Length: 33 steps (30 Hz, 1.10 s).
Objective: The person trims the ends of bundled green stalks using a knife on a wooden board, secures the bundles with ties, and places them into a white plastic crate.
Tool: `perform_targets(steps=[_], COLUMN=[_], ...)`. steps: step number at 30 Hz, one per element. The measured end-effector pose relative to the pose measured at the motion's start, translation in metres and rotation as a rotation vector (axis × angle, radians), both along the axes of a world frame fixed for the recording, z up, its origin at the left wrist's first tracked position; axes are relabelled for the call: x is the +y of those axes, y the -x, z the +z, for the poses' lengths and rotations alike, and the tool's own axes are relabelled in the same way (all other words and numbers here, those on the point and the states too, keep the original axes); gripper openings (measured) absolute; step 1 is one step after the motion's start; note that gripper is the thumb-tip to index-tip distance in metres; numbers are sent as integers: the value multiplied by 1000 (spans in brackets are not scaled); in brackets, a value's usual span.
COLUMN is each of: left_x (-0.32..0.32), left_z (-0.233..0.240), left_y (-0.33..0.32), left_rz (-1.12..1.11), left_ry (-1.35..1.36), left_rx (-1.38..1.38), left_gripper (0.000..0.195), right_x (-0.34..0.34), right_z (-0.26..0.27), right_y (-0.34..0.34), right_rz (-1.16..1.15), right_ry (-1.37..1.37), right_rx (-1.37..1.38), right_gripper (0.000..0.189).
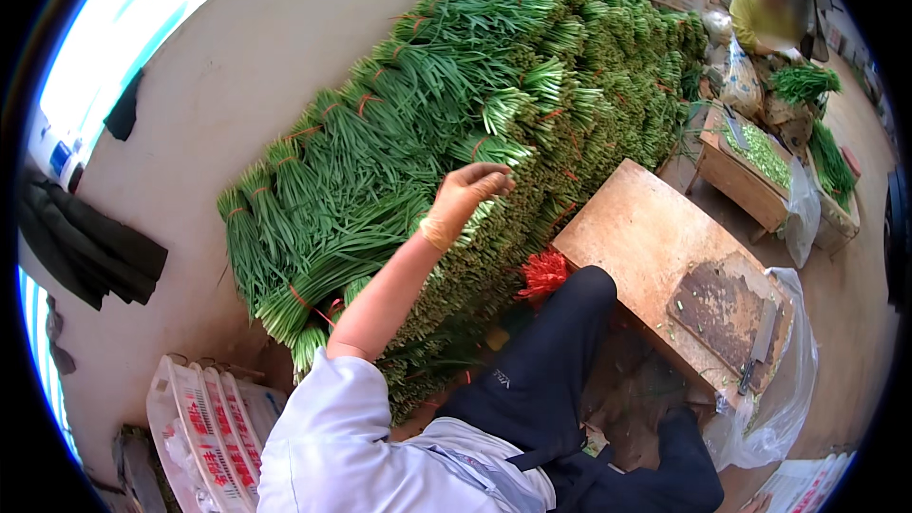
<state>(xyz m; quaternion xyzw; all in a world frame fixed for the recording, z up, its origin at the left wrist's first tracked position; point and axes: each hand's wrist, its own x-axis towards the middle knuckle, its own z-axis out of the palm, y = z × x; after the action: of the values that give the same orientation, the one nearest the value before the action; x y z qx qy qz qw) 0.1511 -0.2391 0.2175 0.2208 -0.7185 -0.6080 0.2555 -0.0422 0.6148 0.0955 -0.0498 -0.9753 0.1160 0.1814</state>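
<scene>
My left hand (474, 192), in a thin translucent glove, is stretched out over a big pile of banded garlic chives (427, 107). Its fingers curl in towards the thumb beside the pale stem ends of one bundle (499, 148). Whether anything is pinched between them is hidden. A skin-coloured sliver at the bottom right edge may be part of my right hand (759, 503); too little shows to tell its pose. By my raised knee a wooden bench (634, 228) carries a worn cutting board (719, 306) with a cleaver (764, 342) lying on it.
Red ties (545, 273) hang between my knee and the bench. A clear plastic bag (791, 399) drapes off the bench's end. White plastic crates (214, 434) stand lower left. Another person (766, 18) sits far right behind a second bench (744, 189) with chopped stems.
</scene>
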Motion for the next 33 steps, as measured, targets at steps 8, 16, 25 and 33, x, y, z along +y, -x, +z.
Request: perform_targets(steps=[8, 16, 25, 33], left_x=[-99, -221, -378, -460], left_z=[10, -12, 21, -24], left_y=[-62, -51, 55, 128], left_rz=[356, 590, 964, 433], left_ry=[-104, -238, 47, -447], left_rx=[-60, 48, -37, 154], left_gripper=[34, 34, 81, 95], right_x=[-65, -70, -137, -154], right_z=[-104, -107, -53, -29], right_y=[67, 57, 23, 25], right_rz=[283, 339, 172, 6], right_ry=[124, 178, 74, 44], right_rx=[-300, -447, -490, -639], right_gripper=[44, 44, 47, 44])
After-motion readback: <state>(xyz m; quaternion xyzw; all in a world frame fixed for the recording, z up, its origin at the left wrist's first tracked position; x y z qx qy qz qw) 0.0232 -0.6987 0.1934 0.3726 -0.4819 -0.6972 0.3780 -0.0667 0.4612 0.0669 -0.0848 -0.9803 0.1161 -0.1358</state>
